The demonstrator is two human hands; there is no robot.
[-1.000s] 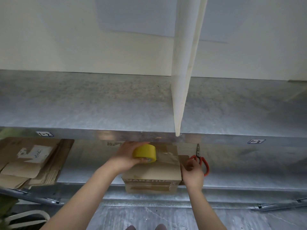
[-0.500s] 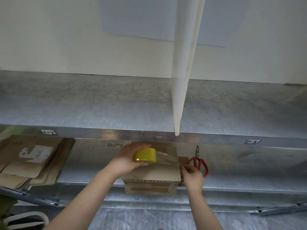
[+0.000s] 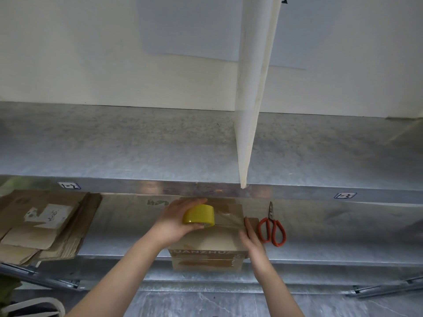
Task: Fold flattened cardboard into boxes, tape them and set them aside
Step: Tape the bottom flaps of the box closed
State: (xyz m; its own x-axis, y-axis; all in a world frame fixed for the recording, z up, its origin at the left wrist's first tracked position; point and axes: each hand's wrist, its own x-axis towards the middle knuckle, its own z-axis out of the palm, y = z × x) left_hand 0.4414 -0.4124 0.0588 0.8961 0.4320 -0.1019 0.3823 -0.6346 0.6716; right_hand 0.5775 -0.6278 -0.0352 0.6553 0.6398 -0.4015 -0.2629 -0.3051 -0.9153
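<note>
A small brown cardboard box point(image 3: 207, 242) stands on the lower metal shelf point(image 3: 128, 227), its front at the shelf edge. My left hand point(image 3: 175, 220) grips a yellow roll of tape point(image 3: 199, 216) above the box's top. A clear strip of tape point(image 3: 229, 219) runs from the roll to the box's right edge. My right hand point(image 3: 250, 234) lies with straight fingers against the box's right side, pressing the tape end there.
Red-handled scissors point(image 3: 272, 227) lie on the shelf just right of the box. A pile of flattened cardboard point(image 3: 43, 223) sits at the left. An upper metal shelf point(image 3: 160, 147) overhangs, with a white divider panel point(image 3: 251, 99) standing on it.
My left hand has drawn the yellow roll leftward and up, pulling out more tape. My right hand's fingers have straightened flat against the box's right side.
</note>
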